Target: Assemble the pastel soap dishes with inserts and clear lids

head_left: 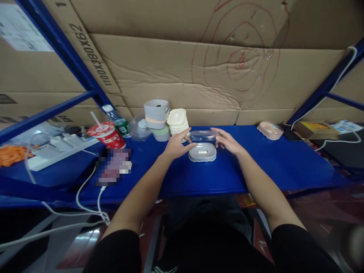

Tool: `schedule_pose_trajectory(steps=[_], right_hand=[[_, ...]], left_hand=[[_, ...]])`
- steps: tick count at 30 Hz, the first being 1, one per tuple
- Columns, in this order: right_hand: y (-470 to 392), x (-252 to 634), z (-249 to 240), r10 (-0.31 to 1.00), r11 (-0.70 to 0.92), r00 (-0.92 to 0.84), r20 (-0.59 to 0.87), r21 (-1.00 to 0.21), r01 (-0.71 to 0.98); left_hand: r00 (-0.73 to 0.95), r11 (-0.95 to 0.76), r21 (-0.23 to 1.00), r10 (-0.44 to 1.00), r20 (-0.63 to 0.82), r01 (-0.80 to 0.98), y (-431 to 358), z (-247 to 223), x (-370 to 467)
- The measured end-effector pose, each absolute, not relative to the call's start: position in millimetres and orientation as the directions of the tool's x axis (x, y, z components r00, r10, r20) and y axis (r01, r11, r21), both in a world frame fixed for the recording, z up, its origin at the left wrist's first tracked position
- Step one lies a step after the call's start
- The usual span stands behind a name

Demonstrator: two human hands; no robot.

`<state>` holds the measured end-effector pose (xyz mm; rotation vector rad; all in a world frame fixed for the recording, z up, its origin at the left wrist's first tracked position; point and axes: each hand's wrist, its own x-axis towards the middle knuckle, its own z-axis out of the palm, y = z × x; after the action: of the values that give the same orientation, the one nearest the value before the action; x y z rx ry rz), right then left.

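A clear oval plastic lid [203, 135] is held between my two hands over the blue table. My left hand [176, 146] grips its left end, thumb and fingers bent around the edge. At the opposite end, my right hand [229, 143] has its fingers on the lid's right edge. Just in front of and below the lid lies a pale grey oval base [209, 152] with a wavy rim. A small white oblong piece [202, 152] shows at the middle of the base. Whether the lid touches the base I cannot tell.
Stacked grey containers [156, 113], cream lids [178, 118] and clear lids [138, 129] stand behind left. A red cup [109, 134], water bottle [119, 122] and power strip [64, 153] are further left. A pinkish oval case [270, 130] lies at right, beside a cardboard box [315, 130].
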<state>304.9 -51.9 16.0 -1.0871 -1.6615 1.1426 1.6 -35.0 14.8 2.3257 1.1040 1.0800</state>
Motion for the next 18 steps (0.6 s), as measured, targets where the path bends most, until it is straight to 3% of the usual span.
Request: schedule_pose_trajectory(steps=[4,9,18], right_hand=[[-47.7,317.8,13.1,0.922,0.267,-0.349,0.170,-0.930,0.251],[-50.2,327.4,15.3,0.892,0.236,-0.446,0.080,-0.922,0.307],[-47.5,328.1,7.2,0.852,0.221,-0.523,0.015,-0.916,0.335]], left_hand=[[0.453,-0.551,0.645,0.826,0.335,0.529,-33.7,14.9,-0.9],[0.541,-0.510,0.673,0.819,0.190,0.536,-41.4,25.5,-2.0],[0.592,-0.480,0.644,0.804,0.053,0.596,-37.1,18.9,2.0]])
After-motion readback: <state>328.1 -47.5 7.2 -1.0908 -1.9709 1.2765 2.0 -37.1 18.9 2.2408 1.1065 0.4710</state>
